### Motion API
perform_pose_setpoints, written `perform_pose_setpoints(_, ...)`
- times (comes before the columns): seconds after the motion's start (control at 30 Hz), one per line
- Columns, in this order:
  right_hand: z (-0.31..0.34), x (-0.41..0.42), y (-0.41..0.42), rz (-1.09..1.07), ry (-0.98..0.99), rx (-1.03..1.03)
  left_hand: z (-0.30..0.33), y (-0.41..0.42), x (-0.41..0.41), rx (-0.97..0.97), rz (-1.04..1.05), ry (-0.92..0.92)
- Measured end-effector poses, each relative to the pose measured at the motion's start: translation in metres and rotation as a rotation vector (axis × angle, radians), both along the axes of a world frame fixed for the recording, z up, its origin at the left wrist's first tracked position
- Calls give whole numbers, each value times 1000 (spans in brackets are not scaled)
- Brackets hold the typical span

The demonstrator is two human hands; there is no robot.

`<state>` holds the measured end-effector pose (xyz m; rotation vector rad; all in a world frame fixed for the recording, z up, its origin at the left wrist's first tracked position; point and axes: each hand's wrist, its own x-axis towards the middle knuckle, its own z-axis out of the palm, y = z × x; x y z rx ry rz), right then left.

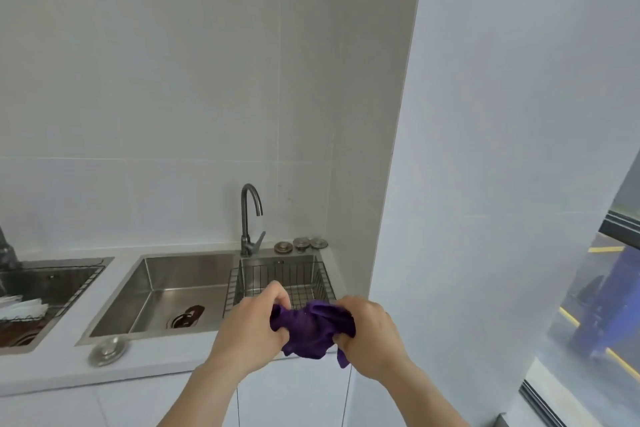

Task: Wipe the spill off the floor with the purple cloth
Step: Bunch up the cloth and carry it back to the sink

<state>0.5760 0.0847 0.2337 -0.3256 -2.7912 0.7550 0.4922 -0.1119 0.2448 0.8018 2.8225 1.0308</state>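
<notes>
Both hands are up over the front edge of the white tabletop (145, 362), bunching the purple cloth (311, 331) between them. The left hand (251, 329) has its fingers (277, 291) curled tight, pinching one end of the cloth, and the right hand (372, 333) is doing the same on the other end, fingers wrapped in and clamped on the fabric. So the cloth is crumpled up in the air between the two fists, with a bit of it hanging down under the right hand. Just beyond the fingers sits a wire basket (298, 279) dropped into the smaller basin of the steel sink (180, 288), and the bigger basin is off to the left of the left hand with something dark near its drain (185, 317), can't tell what it is. Behind the basket there's a dark curved faucet (250, 218) and three round metal stoppers (301, 243) lined up by the wall. Another metal stopper (107, 350) lies on the tabletop well to the left of the hands, near the front edge. Farther left is a second sink (52, 291) with some white stuff in a rack, too blurry to make out. To the right of the right hand is a plain white wall (485, 149) and a window (602, 305).
</notes>
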Motion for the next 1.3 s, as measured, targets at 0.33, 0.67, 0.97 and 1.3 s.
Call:
perform_pose_setpoints(0.33, 16, -91, -24, -50, 95, -52, 10, -19, -89, 54, 61, 85)
perform_pose_setpoints(0.67, -47, -229, 1, -15, -18, -39, -60, 4, -217, -16, 121, 33)
perform_pose_setpoints(0.97, -129, -397, 67, 54, -260, -101, -141, 69, -370, -202, 152, -114)
perform_pose_setpoints(1.3, -216, -520, 109, 61, -393, -19, -229, 111, -499, -394, 64, -169)
